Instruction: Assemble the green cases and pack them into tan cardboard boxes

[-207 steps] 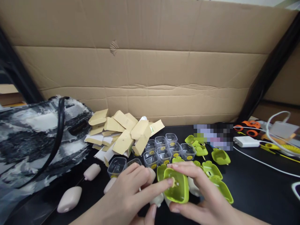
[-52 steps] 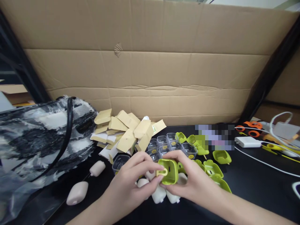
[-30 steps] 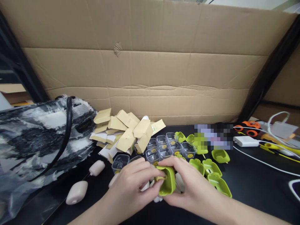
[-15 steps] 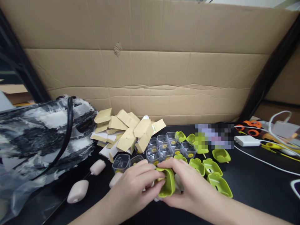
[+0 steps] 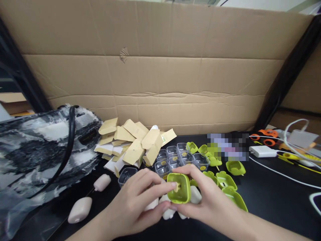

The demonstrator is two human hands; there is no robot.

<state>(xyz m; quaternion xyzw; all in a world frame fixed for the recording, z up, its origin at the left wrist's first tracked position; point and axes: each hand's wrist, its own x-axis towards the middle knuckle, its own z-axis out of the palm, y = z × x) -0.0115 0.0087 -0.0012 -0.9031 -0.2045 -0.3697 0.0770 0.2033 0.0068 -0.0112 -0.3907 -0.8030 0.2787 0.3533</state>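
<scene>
bag (image 5: 37,147) left | boxes (image 5: 130,140) behind cups (image 5: 180,157) | shell (image 5: 178,188) before cups | charger (image 5: 263,151) right

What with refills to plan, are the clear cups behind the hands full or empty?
Empty: through the clear cups only their yellow stickers and the dark table show.

What lies at the far side of the tabletop (image 5: 276,201) is blurred out by a pixelated patch (image 5: 228,149). The cream pieces (image 5: 195,195) are hidden in part under the left hand (image 5: 135,204), the right hand (image 5: 208,204) and the green shell (image 5: 182,194) held between them. The sticker marks on the clear cups (image 5: 173,152) cannot be read. The patterned bag (image 5: 37,150) is cut off at the left edge.
</scene>
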